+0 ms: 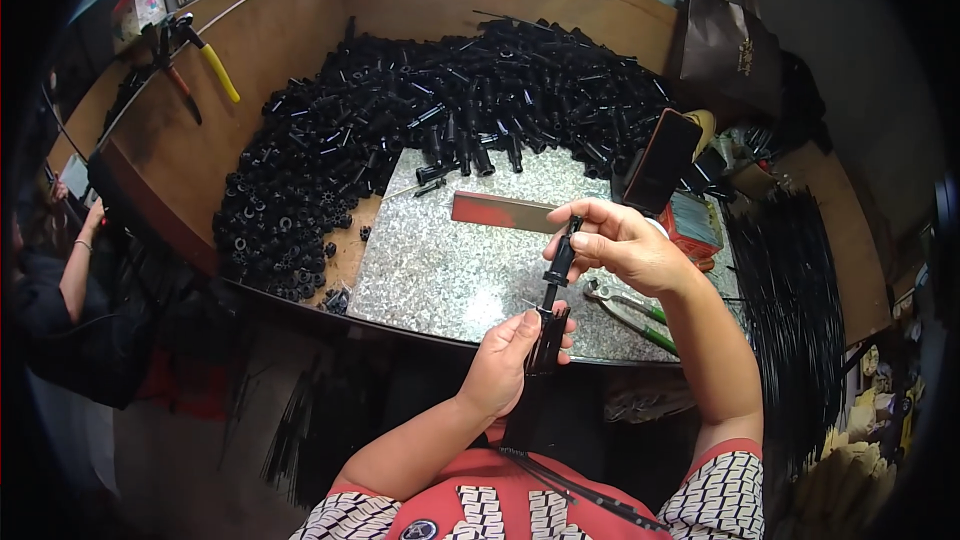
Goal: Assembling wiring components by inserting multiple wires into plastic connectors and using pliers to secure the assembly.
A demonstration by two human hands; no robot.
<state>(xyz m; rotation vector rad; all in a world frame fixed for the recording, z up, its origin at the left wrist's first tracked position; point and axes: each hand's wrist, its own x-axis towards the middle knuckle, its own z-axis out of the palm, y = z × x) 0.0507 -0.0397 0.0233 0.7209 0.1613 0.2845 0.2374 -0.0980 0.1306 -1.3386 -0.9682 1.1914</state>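
Above the front edge of the speckled stone slab [420,270], my left hand [505,360] is closed around a black folded umbrella frame [545,345] with thin ribs and a central shaft. Over it, my right hand [625,240] pinches a black tubular plastic part [562,258] between thumb and fingers. This part lines up with the shaft; whether the shaft runs inside it I cannot tell. Behind my right fingers lies a flat metal bar [500,212], partly red. Green-handled pliers [630,312] rest on the slab just below my right wrist.
A large heap of black plastic parts [450,90] fills the wooden-walled bench behind the slab. A phone [662,162] stands upright at right, near a red box [692,225]. Long black rods [790,290] lie farther right. Yellow-handled pliers [218,72] hang left, where another person's arm [78,265] shows.
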